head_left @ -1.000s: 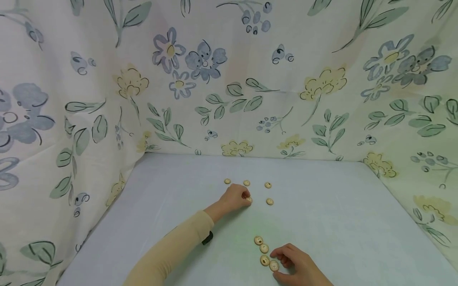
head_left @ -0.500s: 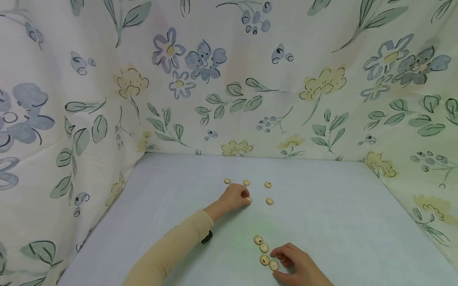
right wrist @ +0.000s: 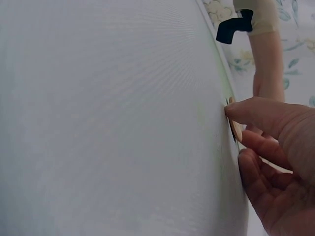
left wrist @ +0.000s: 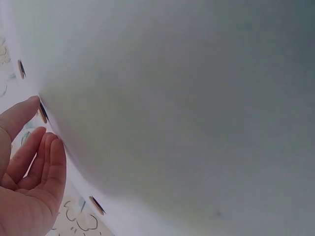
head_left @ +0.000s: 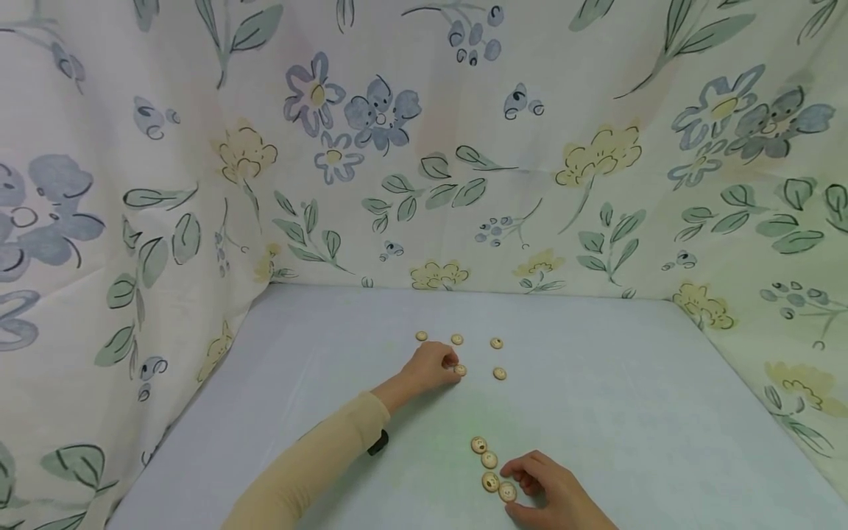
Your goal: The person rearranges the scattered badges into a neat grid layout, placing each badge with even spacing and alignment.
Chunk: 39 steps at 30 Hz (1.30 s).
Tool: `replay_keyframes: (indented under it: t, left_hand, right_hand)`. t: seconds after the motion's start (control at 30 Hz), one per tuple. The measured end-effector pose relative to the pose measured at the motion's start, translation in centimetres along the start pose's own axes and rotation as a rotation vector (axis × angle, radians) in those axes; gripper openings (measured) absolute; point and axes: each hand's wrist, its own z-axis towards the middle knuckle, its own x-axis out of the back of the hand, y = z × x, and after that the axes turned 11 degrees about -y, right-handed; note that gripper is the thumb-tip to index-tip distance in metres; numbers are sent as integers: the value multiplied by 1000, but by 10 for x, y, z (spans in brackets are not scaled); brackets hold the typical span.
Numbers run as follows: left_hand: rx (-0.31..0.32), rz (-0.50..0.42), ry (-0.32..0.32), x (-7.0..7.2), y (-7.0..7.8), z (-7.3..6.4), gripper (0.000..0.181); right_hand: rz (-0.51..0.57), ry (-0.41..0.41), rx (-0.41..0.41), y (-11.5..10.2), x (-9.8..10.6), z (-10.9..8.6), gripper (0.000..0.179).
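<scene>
At mid-table my left hand (head_left: 433, 364) is beside a small round wooden disc (head_left: 460, 370), thumb and fingers spread on either side of it. In the left wrist view, a gap shows between the thumb (left wrist: 24, 115) and the disc's neighbouring fingertips. Nearer the front, my right hand (head_left: 546, 492) has thumb and index finger at opposite edges of a wooden disc (head_left: 507, 492) with a face drawn on it. The right wrist view shows this disc (right wrist: 236, 125) edge-on between them. It adjoins another face disc (head_left: 490, 482), in a crooked line with two more above.
Along the back lie three wooden discs, the left one (head_left: 421, 336), the middle one (head_left: 457, 339) and the right one (head_left: 497, 343). Another disc (head_left: 500, 374) lies right of the left hand. Flowered cloth (head_left: 464, 184) walls the white table (head_left: 629, 390).
My left hand has drawn back slightly to the left and its fingers have parted from the disc, which stays on the table. The right hand has not visibly moved.
</scene>
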Motion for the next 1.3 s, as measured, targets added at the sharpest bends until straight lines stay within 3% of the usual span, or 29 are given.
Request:
replay_keyframes:
  t: [0.27,0.53,0.87,1.13,1.3]
  left_hand:
    - [-2,-9,-6,3,-2,-12,21]
    - [-45,-38,-6,-1,-2,-28,21]
    - [-192,-38,-13,-7,13,-54,17]
    - [-200,-46,-101,-13,31,-70,19]
    - [-208,-40,-141,-18,38,-74,22]
  right_hand:
    - [28,-42,-83,0,0,-1,32]
    - [40,-39,-70,1,0,-2,32]
    - [-9,4,9,2,0,0,29]
    - [-29,28,29,3,0,0,29]
    - [-40,48,94,4,-1,0,30]
